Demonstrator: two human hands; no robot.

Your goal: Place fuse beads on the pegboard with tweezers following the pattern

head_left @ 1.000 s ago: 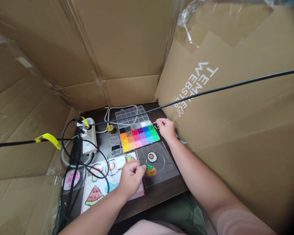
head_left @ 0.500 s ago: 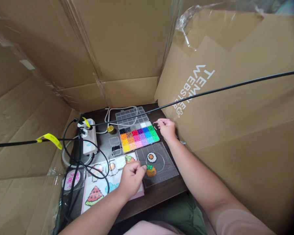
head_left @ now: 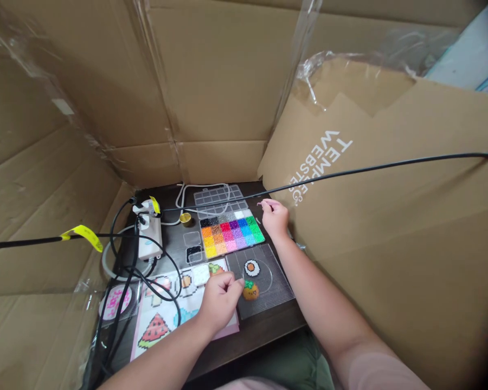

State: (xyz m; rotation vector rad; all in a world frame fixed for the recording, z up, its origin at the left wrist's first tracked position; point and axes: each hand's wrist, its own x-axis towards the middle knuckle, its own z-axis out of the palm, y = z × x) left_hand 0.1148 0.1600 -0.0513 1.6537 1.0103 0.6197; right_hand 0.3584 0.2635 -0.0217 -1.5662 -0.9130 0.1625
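Observation:
My right hand is closed around slim pink tweezers, held above the table just right of the bead box. That box has compartments of beads sorted by colour, with its clear lid folded back behind it. My left hand forms a fist over the printed pattern sheet; whatever is inside its fingers is hidden. Beside it lies a clear pegboard bearing an orange fruit-shaped bead figure with a green top and a round white-and-orange bead piece.
At the left, black cables loop from a white power strip over the pattern sheet. One black cable crosses the view in front of the cardboard walls. Small clear trays and a gold tin stand left of the box.
The head view has tilted up slightly. My right hand has turned a little with the tweezers, so less of them shows. My left fist stays in place.

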